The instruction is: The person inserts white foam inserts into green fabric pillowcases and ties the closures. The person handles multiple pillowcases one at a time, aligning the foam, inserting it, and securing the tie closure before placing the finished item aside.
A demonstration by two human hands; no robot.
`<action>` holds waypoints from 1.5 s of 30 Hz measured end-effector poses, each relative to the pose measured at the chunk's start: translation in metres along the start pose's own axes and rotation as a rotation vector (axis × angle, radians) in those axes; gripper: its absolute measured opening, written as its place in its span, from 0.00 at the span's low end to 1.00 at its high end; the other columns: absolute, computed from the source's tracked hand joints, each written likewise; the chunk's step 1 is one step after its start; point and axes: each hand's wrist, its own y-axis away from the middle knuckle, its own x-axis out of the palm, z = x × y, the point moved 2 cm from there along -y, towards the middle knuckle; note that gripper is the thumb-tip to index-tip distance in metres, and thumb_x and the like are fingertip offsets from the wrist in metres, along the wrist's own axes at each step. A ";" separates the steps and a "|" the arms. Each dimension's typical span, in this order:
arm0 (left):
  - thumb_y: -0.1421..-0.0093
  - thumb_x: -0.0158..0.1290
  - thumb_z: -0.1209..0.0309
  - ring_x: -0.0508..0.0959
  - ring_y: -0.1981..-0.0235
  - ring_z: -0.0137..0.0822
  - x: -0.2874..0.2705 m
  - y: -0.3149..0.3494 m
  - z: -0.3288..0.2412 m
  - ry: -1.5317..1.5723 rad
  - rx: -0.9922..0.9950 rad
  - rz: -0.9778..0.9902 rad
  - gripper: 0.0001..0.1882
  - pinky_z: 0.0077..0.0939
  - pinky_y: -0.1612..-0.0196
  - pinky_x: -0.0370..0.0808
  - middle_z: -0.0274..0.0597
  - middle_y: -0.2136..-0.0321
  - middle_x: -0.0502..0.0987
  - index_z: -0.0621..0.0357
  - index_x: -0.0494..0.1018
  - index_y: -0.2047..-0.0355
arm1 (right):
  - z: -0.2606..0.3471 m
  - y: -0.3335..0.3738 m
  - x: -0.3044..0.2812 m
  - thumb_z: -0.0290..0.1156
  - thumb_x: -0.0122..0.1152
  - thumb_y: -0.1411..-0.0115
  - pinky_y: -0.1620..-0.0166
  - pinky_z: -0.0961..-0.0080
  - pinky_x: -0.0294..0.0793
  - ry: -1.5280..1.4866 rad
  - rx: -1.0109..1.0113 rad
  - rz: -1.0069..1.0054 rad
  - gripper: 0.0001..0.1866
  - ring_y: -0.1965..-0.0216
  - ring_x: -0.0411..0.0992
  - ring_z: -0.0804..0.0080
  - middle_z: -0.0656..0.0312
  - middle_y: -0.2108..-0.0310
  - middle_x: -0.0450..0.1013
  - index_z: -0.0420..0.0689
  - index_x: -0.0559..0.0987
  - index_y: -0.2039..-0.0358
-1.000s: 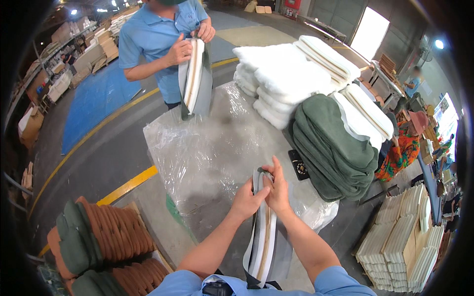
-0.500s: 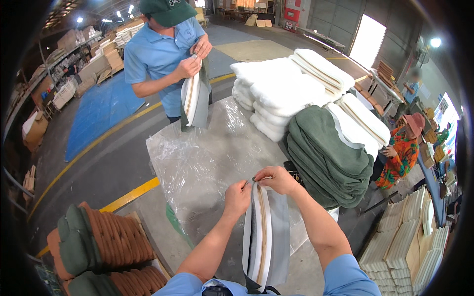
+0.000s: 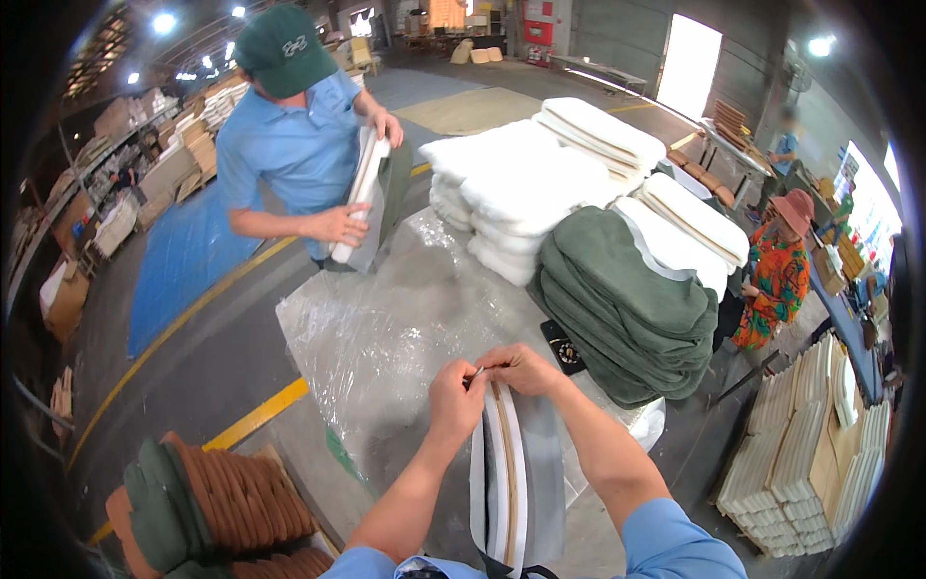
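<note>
A long cushion (image 3: pixel 505 473) in a grey fabric cover stands in front of me, its open side up. White padding with a tan strip along its middle shows through the opening. My left hand (image 3: pixel 455 398) and my right hand (image 3: pixel 521 369) are closed at its far end, pinching the edge of the cover together. A small dark bit sticks out at the left fingertips, too small to name. Across the table, a co-worker (image 3: pixel 299 145) in a blue shirt and green cap holds a similar cushion (image 3: pixel 365 193).
Plastic film covers the table (image 3: pixel 376 318). On it stand white padding (image 3: pixel 521 174), folded green covers (image 3: pixel 627 299) and a black item with a gold pattern (image 3: pixel 561 347). Brown and green cushions (image 3: pixel 231 482) are stacked at lower left, pale slabs (image 3: pixel 810 454) at lower right.
My hands stay at the cushion's far end, shifted slightly left in view. The co-worker's one hand has slid down to the lower end of their cushion, which now tilts. The view has turned a little.
</note>
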 end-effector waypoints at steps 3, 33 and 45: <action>0.32 0.62 0.66 0.83 0.70 0.33 0.000 -0.018 0.005 0.137 -0.080 0.042 0.11 0.32 0.67 0.78 0.43 0.72 0.81 0.63 0.79 0.64 | -0.014 0.006 0.004 0.30 0.68 0.31 0.49 0.73 0.76 -0.012 -0.006 -0.055 0.09 0.56 0.77 0.75 0.61 0.57 0.83 0.40 0.87 0.54; 0.21 0.42 0.48 0.83 0.46 0.47 0.083 -0.091 0.018 0.701 -0.389 1.059 0.32 0.44 0.40 0.79 0.59 0.47 0.82 0.69 0.74 0.42 | -0.043 0.027 0.062 0.35 0.66 0.29 0.51 0.70 0.77 -0.269 -0.196 -0.414 0.11 0.58 0.78 0.68 0.59 0.60 0.82 0.39 0.84 0.58; 0.22 0.38 0.45 0.79 0.61 0.32 0.079 -0.031 0.073 0.689 -0.412 0.626 0.34 0.30 0.53 0.75 0.44 0.63 0.83 0.64 0.82 0.59 | -0.022 0.051 0.058 0.27 0.65 0.30 0.54 0.71 0.79 -0.242 -0.198 -0.536 0.05 0.61 0.80 0.68 0.60 0.63 0.83 0.38 0.84 0.60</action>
